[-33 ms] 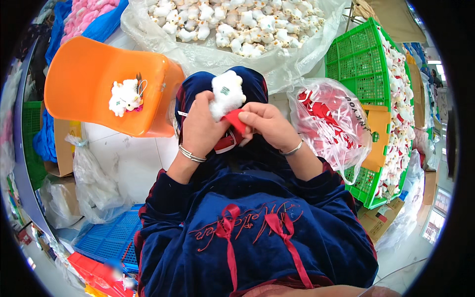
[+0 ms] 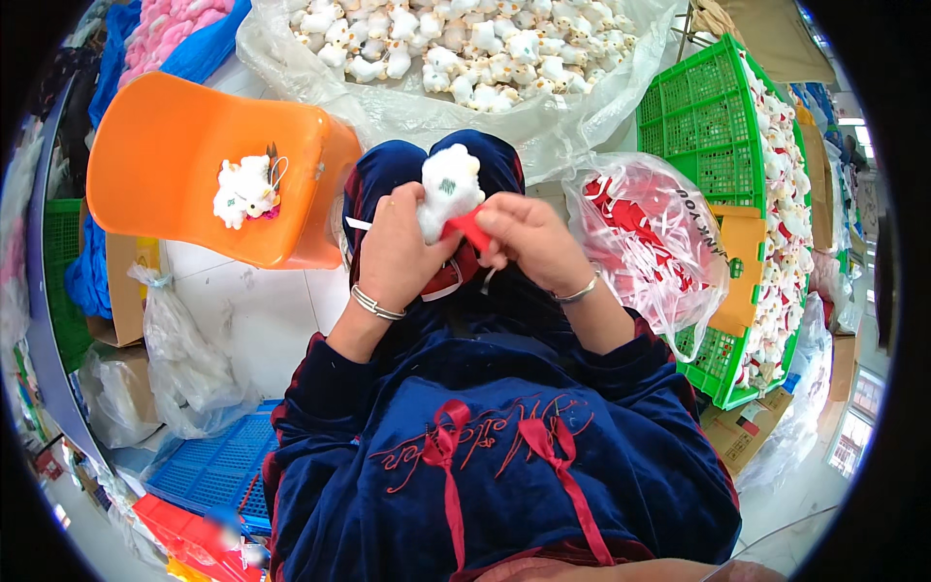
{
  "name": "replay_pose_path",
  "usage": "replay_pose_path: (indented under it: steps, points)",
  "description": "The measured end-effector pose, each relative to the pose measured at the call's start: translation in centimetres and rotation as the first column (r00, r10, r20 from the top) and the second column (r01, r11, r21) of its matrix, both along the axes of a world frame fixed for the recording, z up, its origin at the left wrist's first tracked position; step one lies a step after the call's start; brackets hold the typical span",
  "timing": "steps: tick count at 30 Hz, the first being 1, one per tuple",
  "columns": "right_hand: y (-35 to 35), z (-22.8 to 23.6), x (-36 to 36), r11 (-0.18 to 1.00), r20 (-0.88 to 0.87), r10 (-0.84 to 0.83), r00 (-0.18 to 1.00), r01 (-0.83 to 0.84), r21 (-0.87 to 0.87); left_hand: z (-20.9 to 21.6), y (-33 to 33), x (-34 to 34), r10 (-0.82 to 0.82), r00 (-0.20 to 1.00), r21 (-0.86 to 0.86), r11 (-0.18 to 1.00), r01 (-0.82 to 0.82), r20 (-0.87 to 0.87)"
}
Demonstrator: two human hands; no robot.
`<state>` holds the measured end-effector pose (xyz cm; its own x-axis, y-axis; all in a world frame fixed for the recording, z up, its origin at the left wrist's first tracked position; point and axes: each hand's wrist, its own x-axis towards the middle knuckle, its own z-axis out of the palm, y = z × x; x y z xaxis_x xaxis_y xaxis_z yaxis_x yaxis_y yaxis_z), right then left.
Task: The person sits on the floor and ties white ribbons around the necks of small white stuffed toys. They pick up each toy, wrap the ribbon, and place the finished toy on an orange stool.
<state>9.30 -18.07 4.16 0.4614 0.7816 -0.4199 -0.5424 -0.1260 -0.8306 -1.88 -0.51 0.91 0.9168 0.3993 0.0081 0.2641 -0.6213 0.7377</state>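
Observation:
A small white plush toy (image 2: 452, 182) with a dark green patch is held upright above my lap. My left hand (image 2: 398, 242) is closed around its lower left side. A white strip (image 2: 359, 224) sticks out beside that hand. At the toy's lower right, my right hand (image 2: 533, 241) pinches a piece of red cloth (image 2: 469, 231) between thumb and fingers. Whether the cloth is fastened to the toy cannot be made out. More red material with a white edge (image 2: 448, 276) lies below, partly covered by my hands.
On the left, an orange chair (image 2: 145, 145) bears another white plush toy (image 2: 242, 191). A clear plastic sheet (image 2: 320, 97) ahead holds a heap of white plush toys (image 2: 485, 48). To the right are a bag of red and white pieces (image 2: 645, 233) and a green crate (image 2: 698, 107).
My right hand has shifted slightly up and right, drawing the red cloth with it. The toy has tilted a little to the right in my left hand.

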Motion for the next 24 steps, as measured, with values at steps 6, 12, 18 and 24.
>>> replay_pose_path:
  steps: [6, 12, 18, 24]
  points:
    - [-0.6, 4.5, 1.6, 0.845, 0.444, -0.530, 0.722, 0.407, 0.347, 3.7, 3.4, -1.3, -0.123, 0.974, 0.204, 0.975, 0.083, 0.189]
    - [3.2, 5.9, -0.3, 0.995, 0.941, 0.078, 0.331, -0.091, -0.050, 5.4, 3.9, -2.3, -0.009, 0.966, -0.616, 0.769, 0.170, 0.257]
    - [4.9, 2.0, -3.0, 0.949, 0.902, 0.307, 0.303, -0.174, -0.264, 3.7, 3.7, -3.9, -0.048, 0.998, -0.761, 0.645, 0.071, 0.052]
    - [5.5, 1.9, -3.1, 0.903, 0.865, 0.337, 0.371, -0.388, -0.185, 0.6, 4.1, -5.2, -0.007, 0.999, -0.786, 0.616, 0.047, 0.054]
